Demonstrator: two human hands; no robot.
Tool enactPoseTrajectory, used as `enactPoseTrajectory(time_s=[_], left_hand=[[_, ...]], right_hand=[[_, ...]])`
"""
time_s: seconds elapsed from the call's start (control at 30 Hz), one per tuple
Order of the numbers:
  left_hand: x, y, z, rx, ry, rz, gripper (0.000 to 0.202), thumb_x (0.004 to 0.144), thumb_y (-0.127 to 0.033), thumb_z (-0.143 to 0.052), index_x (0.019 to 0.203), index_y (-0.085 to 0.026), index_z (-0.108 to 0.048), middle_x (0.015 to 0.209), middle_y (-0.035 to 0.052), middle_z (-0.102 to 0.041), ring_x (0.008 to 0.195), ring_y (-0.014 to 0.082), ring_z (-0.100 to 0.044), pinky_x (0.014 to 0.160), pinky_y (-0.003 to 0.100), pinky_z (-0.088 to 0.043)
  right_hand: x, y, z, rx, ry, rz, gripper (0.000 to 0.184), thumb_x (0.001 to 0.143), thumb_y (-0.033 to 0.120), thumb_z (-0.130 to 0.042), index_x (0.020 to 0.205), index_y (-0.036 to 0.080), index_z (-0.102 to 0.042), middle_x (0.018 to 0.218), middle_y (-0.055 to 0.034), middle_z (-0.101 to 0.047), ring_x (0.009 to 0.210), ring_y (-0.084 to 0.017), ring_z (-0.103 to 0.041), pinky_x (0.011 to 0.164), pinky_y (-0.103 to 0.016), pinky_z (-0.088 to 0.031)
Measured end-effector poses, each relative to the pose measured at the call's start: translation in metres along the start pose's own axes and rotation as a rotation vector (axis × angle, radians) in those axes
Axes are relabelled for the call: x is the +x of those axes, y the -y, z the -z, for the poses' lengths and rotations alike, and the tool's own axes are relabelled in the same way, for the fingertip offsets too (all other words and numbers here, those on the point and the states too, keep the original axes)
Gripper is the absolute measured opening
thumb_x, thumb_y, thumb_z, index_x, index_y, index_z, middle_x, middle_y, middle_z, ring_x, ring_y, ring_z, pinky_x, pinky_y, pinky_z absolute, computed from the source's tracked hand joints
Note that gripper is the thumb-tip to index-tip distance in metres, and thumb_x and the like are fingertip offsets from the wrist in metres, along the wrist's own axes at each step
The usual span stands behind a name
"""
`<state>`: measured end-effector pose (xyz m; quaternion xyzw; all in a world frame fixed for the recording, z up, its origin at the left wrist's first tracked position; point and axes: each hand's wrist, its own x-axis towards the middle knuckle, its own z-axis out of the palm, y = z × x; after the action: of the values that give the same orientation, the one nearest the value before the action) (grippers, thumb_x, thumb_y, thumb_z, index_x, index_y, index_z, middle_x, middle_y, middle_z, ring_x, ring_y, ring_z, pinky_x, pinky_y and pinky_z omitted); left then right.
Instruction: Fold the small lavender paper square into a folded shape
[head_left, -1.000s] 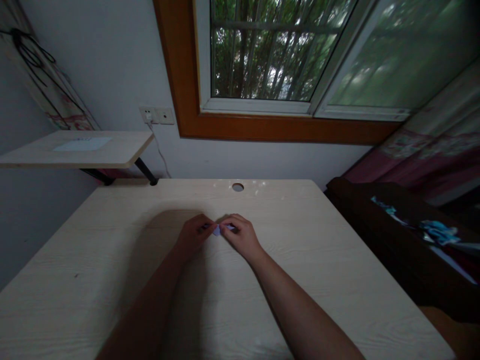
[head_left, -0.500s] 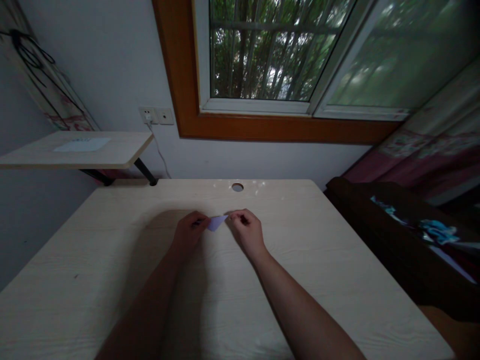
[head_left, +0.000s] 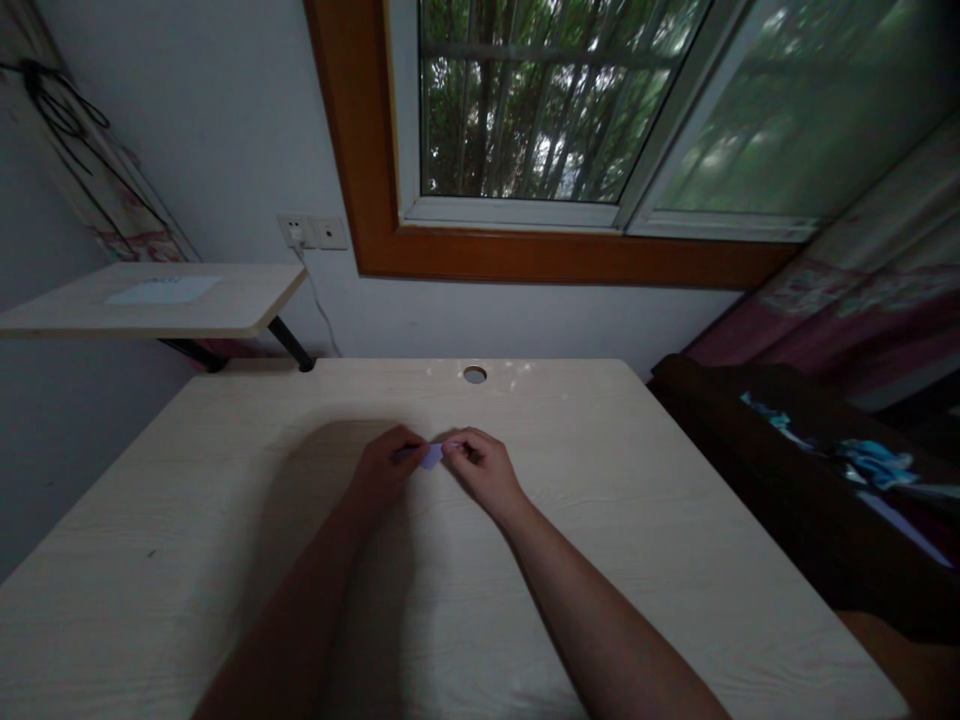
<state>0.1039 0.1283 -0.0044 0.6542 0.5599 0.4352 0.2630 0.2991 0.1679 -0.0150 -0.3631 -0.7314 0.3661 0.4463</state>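
Observation:
A small piece of purple paper shows between my two hands, low over the middle of the pale wooden desk. My left hand is closed, with thumb and fingers pinching the paper's left side. On the other side, my right hand is closed too, its fingertips pinching the right end. Fingers cover most of the paper, so its full shape and any folds are hidden.
A raised shelf with a sheet of paper stands at the back left. Near the desk's far edge is a round cable hole. Right of the desk, dark furniture holds blue cloth. A window frame rises behind.
My right hand has moved left and slightly nearer, and now covers the paper's right tip. My left hand has shifted slightly, and less of the purple paper shows.

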Motion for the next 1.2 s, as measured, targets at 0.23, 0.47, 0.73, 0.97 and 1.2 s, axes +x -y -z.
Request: enactPoseTrajectory(time_s=[0.23,0.47,0.73,0.97,1.2], left_hand=[[-0.001,0.003,0.0,0.0,-0.013,0.009,0.022,0.086,-0.039,-0.06,0.08,-0.02,-0.068,0.078,0.0021,-0.067,0.074,0.0163,-0.061,0.071,0.026,-0.047],[0.002,0.002,0.003,-0.068,-0.109,0.114,0.02,0.081,-0.038,-0.062,0.076,-0.019,-0.068,0.074,0.0013,-0.067,0.07,0.016,-0.06,0.067,0.026,-0.046],[0.004,0.009,0.009,-0.166,-0.249,0.2,0.02,0.083,-0.036,-0.059,0.078,-0.019,-0.067,0.078,0.0016,-0.068,0.078,0.0169,-0.062,0.075,0.027,-0.048],[0.004,0.006,0.006,-0.175,-0.27,0.17,0.02,0.084,-0.036,-0.06,0.091,-0.019,-0.067,0.089,0.0039,-0.068,0.083,0.0166,-0.063,0.075,0.027,-0.05],[0.0,0.006,-0.004,-0.148,-0.08,-0.039,0.029,0.083,-0.029,-0.066,0.112,-0.022,-0.066,0.109,0.0069,-0.062,0.09,0.0162,-0.063,0.076,0.028,-0.054]], right_hand=[[0.001,0.003,0.001,-0.007,-0.016,0.001,0.014,0.088,0.03,-0.061,0.086,0.022,-0.073,0.075,-0.0019,-0.064,0.07,-0.016,-0.058,0.065,-0.026,-0.043],[0.001,-0.002,0.003,0.057,-0.104,-0.097,0.019,0.087,0.035,-0.062,0.083,0.02,-0.073,0.077,-0.0022,-0.068,0.069,-0.016,-0.058,0.064,-0.027,-0.043],[0.002,-0.014,0.002,0.133,-0.181,-0.179,0.017,0.084,0.033,-0.062,0.084,0.019,-0.072,0.08,-0.0023,-0.07,0.072,-0.018,-0.06,0.068,-0.028,-0.045],[0.003,-0.011,0.003,0.147,-0.181,-0.211,0.018,0.084,0.035,-0.063,0.083,0.02,-0.071,0.078,-0.0019,-0.069,0.071,-0.018,-0.06,0.068,-0.028,-0.046],[0.002,-0.007,0.002,0.172,-0.138,-0.218,0.02,0.084,0.037,-0.063,0.084,0.019,-0.072,0.079,-0.0026,-0.071,0.071,-0.018,-0.061,0.068,-0.028,-0.046]])
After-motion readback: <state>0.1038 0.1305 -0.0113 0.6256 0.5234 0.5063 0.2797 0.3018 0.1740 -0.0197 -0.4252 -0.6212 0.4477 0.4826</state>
